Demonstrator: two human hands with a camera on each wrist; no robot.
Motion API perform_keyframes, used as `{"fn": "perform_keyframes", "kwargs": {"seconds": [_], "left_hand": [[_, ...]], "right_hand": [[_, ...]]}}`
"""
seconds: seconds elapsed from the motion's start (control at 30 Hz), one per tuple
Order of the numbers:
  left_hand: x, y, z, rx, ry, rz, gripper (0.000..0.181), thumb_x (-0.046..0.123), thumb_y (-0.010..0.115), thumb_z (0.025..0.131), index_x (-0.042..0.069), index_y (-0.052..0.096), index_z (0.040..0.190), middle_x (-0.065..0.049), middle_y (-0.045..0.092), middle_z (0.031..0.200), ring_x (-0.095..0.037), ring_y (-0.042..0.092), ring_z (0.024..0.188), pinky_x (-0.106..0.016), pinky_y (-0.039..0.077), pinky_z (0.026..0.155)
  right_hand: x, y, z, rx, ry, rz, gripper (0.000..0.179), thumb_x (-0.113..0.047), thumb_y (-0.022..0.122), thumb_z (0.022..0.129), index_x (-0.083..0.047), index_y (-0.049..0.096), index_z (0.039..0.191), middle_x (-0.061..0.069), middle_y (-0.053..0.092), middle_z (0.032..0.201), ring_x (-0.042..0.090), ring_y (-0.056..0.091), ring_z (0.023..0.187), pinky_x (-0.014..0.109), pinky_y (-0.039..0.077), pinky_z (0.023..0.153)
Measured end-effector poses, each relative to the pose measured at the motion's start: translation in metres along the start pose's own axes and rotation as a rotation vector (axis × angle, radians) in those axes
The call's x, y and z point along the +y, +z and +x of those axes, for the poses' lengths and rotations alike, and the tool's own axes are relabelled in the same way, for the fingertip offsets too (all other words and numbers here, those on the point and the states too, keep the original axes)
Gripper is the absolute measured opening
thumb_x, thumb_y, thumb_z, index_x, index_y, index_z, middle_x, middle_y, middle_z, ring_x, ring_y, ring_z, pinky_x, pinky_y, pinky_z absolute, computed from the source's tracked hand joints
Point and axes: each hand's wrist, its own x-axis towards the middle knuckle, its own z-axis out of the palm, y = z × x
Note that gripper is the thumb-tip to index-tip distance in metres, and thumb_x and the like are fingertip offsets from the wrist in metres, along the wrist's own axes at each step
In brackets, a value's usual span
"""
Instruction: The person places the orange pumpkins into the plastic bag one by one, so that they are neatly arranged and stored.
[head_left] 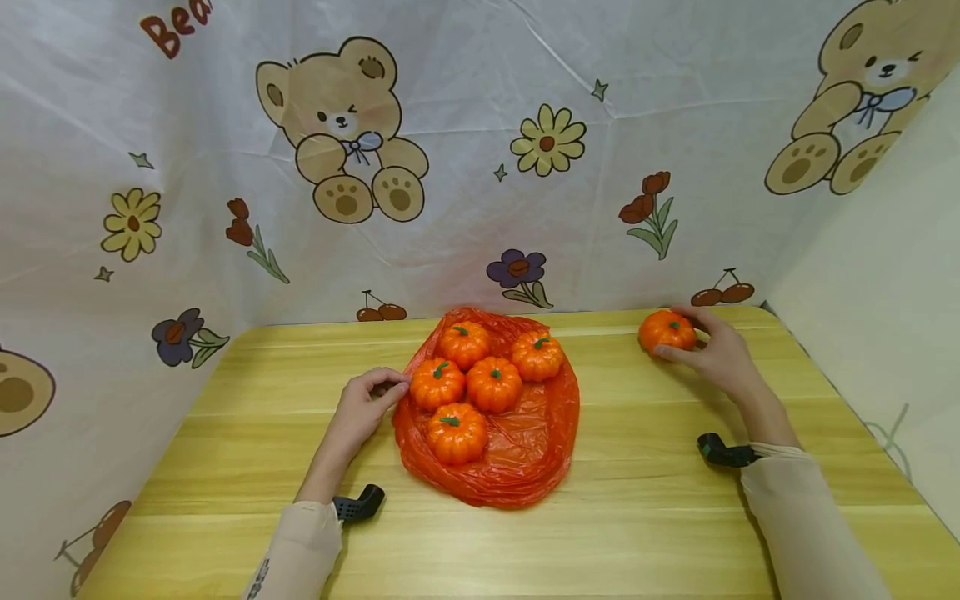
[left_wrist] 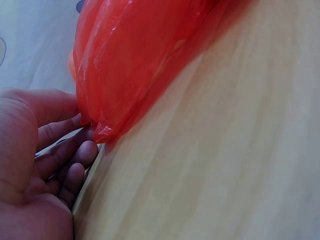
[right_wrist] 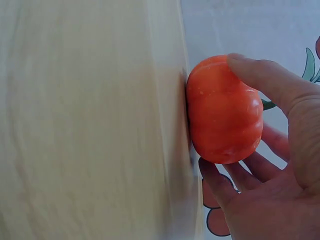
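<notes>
At the table's right rear, a small orange pumpkin (head_left: 667, 332) with a green stem sits in the grip of my right hand (head_left: 712, 346). In the right wrist view, the thumb lies on one side of that pumpkin (right_wrist: 225, 110) and the fingers on the other. My left hand (head_left: 366, 406) pinches the left edge of a red plastic bag (head_left: 525, 467); the left wrist view has the thumb and fingertips at a fold of the bag (left_wrist: 130, 75). Spread open, the bag holds several similar pumpkins (head_left: 493, 385) grouped toward its left and back.
The wooden table (head_left: 637, 533) reaches back to a white cloth (head_left: 465, 208) printed with bears and flowers. A pale wall (head_left: 885, 292) stands along the right side. Each wrist carries a black camera mount (head_left: 723, 452).
</notes>
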Motion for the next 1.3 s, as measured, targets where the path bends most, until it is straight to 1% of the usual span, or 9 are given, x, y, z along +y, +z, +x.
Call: {"fn": "perform_keyframes", "kwargs": {"seconds": [0.1,0.43,0.67,0.73,0.83,0.9,0.97,1.03,1.3], "left_hand": [[0.0,0.0,0.0,0.0,0.0,-0.003,0.014,0.018,0.072,0.102,0.01,0.079,0.11,-0.009,0.074,0.107,-0.02,0.059,0.092,-0.023,0.048,0.08],[0.0,0.0,0.001,0.001,0.002,0.001,0.014,0.018,0.072,0.102,0.01,0.079,0.11,-0.008,0.074,0.107,-0.019,0.06,0.092,-0.024,0.048,0.08],[0.0,0.0,0.001,0.004,0.01,0.003,0.013,0.018,0.072,0.102,0.01,0.079,0.109,-0.008,0.074,0.105,-0.019,0.06,0.091,-0.024,0.048,0.08],[0.0,0.0,0.001,0.004,0.01,0.005,0.013,0.018,0.072,0.102,0.01,0.079,0.11,-0.008,0.074,0.105,-0.02,0.059,0.091,-0.024,0.048,0.079],[0.0,-0.001,0.0,0.005,0.01,0.003,0.013,0.018,0.072,0.102,0.01,0.079,0.11,-0.008,0.074,0.105,-0.02,0.059,0.091,-0.023,0.048,0.079],[0.001,-0.001,-0.001,0.006,0.008,-0.001,0.013,0.018,0.072,0.102,0.01,0.079,0.11,-0.008,0.074,0.106,-0.021,0.059,0.091,-0.023,0.048,0.079],[0.001,-0.001,-0.001,0.007,0.01,-0.004,0.013,0.018,0.072,0.102,0.01,0.079,0.11,-0.008,0.074,0.106,-0.021,0.059,0.091,-0.023,0.048,0.08],[0.0,-0.001,-0.001,0.007,0.012,-0.002,0.014,0.018,0.072,0.102,0.01,0.079,0.11,-0.008,0.074,0.105,-0.021,0.059,0.091,-0.023,0.048,0.08],[-0.002,0.0,0.0,0.006,0.008,-0.011,0.013,0.018,0.073,0.101,0.011,0.079,0.109,-0.008,0.074,0.105,-0.02,0.059,0.091,-0.023,0.048,0.079]], "right_hand": [[-0.002,0.001,0.0,-0.013,-0.001,-0.006,0.083,-0.028,0.085,0.092,-0.002,0.042,0.158,0.031,0.041,0.159,0.059,0.042,0.142,0.072,0.037,0.111],[-0.002,0.004,0.0,-0.023,0.008,-0.038,0.085,-0.031,0.083,0.093,-0.003,0.039,0.159,0.033,0.043,0.157,0.057,0.043,0.142,0.072,0.037,0.111],[-0.006,0.005,0.001,-0.003,0.003,-0.001,0.082,-0.035,0.082,0.094,-0.007,0.041,0.16,0.026,0.044,0.159,0.054,0.043,0.144,0.07,0.038,0.112],[-0.009,0.007,0.0,-0.001,-0.008,0.011,0.082,-0.034,0.082,0.094,-0.008,0.04,0.16,0.025,0.044,0.159,0.051,0.044,0.143,0.065,0.04,0.113],[-0.014,0.011,-0.003,-0.006,-0.05,0.03,0.08,-0.031,0.083,0.094,-0.008,0.043,0.159,0.023,0.047,0.158,0.048,0.048,0.141,0.035,0.049,0.111],[-0.017,0.014,-0.005,-0.014,-0.082,0.036,0.078,-0.027,0.083,0.093,-0.007,0.044,0.158,0.022,0.048,0.157,0.045,0.049,0.14,0.015,0.046,0.105],[-0.021,0.018,-0.009,-0.022,-0.107,0.048,0.076,-0.024,0.084,0.092,-0.007,0.047,0.156,0.022,0.049,0.156,0.044,0.05,0.139,0.002,0.04,0.094],[-0.025,0.022,-0.013,-0.032,-0.119,0.05,0.075,-0.023,0.085,0.092,-0.008,0.048,0.156,0.02,0.05,0.157,0.043,0.051,0.139,0.001,0.039,0.093],[-0.043,0.034,-0.03,-0.074,-0.205,0.054,0.073,-0.025,0.085,0.091,-0.008,0.05,0.153,0.015,0.054,0.153,0.035,0.054,0.135,0.002,0.039,0.097]]}}
